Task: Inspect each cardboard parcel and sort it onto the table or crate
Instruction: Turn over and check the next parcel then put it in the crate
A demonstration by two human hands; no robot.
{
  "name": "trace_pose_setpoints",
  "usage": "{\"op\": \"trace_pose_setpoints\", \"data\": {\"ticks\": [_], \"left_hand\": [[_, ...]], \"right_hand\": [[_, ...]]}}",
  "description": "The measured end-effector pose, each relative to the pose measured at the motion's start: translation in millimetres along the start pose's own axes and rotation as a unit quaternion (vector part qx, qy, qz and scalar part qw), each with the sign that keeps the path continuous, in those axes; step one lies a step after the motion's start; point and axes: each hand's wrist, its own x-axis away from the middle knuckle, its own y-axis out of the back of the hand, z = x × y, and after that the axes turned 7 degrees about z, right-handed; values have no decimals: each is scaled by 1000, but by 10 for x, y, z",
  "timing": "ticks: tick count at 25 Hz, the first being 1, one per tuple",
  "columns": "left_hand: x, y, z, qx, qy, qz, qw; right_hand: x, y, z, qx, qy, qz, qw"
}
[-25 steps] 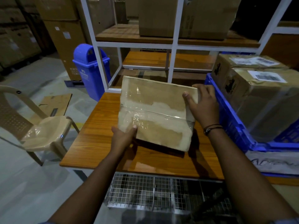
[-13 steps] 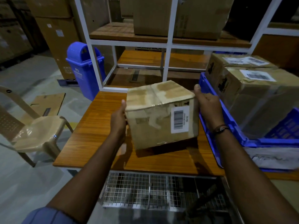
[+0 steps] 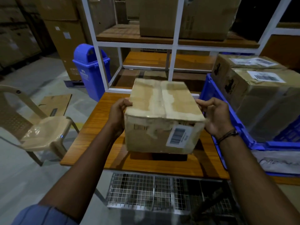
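Holding the brown, tape-sealed cardboard parcel (image 3: 162,117) over the middle of the orange-brown wooden table (image 3: 100,127), I have my left hand (image 3: 118,114) curled round its upper left edge and my right hand (image 3: 215,116) clamped with bent fingers on its upper right edge; the dark shadow beneath suggests it is lifted clear. Its white barcode label (image 3: 178,137) faces me, low on the near side. Just beside the right hand stands the blue plastic crate (image 3: 209,88) with two larger taped cardboard boxes (image 3: 263,101) in it, while a blue swing-lid bin (image 3: 90,70) and a beige plastic chair (image 3: 43,130) sit off to the left.
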Motion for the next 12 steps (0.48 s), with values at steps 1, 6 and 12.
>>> {"op": "trace_pose_setpoints", "data": {"ticks": [1, 6, 12], "left_hand": [[-13, 40, 9, 4, -17, -4, 1000], [-3, 137, 17, 31, -74, 13, 997], [31, 114, -66, 5, -79, -7, 997]], "right_hand": [[17, -28, -8, -14, 10, 0, 1000], [12, -96, -24, -58, 76, -84, 992], [-66, -60, -59, -98, 77, -72, 990]]}}
